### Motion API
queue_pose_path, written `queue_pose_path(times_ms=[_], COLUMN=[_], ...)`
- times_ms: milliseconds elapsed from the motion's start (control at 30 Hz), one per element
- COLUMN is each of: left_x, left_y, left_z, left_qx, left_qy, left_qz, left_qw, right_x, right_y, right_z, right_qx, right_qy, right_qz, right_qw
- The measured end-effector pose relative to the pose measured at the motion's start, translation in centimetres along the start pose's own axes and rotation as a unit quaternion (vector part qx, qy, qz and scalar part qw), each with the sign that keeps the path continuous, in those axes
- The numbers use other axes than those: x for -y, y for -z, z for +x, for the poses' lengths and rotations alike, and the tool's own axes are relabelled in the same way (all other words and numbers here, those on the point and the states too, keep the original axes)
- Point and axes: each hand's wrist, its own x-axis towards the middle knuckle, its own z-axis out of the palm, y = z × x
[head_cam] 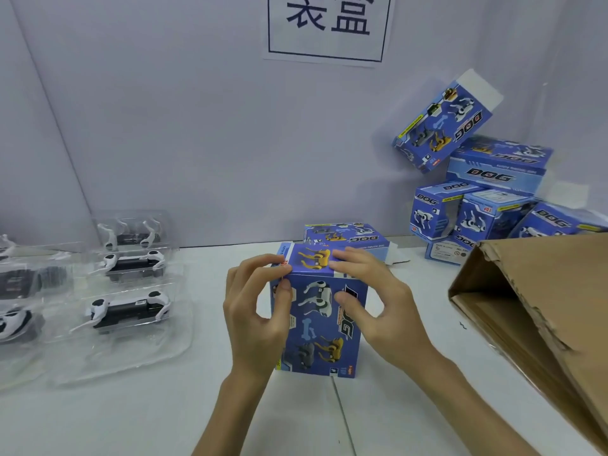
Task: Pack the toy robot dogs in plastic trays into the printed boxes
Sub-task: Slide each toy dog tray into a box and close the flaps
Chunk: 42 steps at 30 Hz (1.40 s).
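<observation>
At the centre of the frame, a blue printed box (324,320) stands upright on the white counter (164,416). Both hands grip its upper end: the left hand (260,311) and the right hand (378,304) curl their fingers over the top flap, thumbs on the front. Clear trays (158,350) holding toy dogs (128,311) lie at left. More boxes (493,199) are piled at upper right.

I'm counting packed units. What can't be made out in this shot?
Head view:
Inside of the printed box: hidden by its own closed walls.
The leftmost trays: cut off by the frame edge.
Contents of the cardboard carton: shadowed, cut off at right.
Small print on the stacked boxes: too small.
</observation>
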Motion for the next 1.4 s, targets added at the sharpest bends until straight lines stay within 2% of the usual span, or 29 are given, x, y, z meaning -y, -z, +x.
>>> queue_pose_path(times_ms=[133, 400, 600, 833, 1033, 1233, 1333, 1400], left_x=[-0.1, -0.2, -0.1, 0.3, -0.1, -0.1, 0.2, 0.4], left_y=[-0.1, 0.0, 0.1, -0.1, -0.3, 0.0, 0.1, 0.0], left_z=[0.1, 0.0, -0.2, 0.4, 0.0, 0.6, 0.1, -1.5], left_qx=[-0.002, -0.003, -0.002, -0.006, -0.017, -0.020, -0.024, 0.005], left_qy=[0.006, -0.032, -0.060, -0.103, -0.086, -0.133, -0.111, -0.076], left_qz=[0.012, 0.058, 0.067, 0.130, 0.121, 0.145, 0.107, 0.096], left_qw=[1.000, 0.998, 0.996, 0.986, 0.989, 0.980, 0.988, 0.992], right_x=[-0.6, -0.8, -0.2, -0.3, 0.0, 0.0, -0.2, -0.3], right_y=[-0.2, 1.6, 1.4, 1.5, 1.5, 1.7, 1.8, 1.8], right_z=[0.4, 1.2, 0.9, 1.5, 1.5, 2.3, 2.4, 2.4], right_qx=[-0.027, 0.044, 0.036, 0.038, 0.042, 0.071, 0.085, 0.088], right_qy=[0.023, 0.000, -0.016, 0.003, -0.037, -0.068, -0.096, -0.108], right_qz=[-0.008, -0.014, -0.002, -0.045, -0.005, 0.005, 0.045, 0.069], right_qw=[0.999, 0.999, 0.999, 0.998, 0.998, 0.995, 0.991, 0.988])
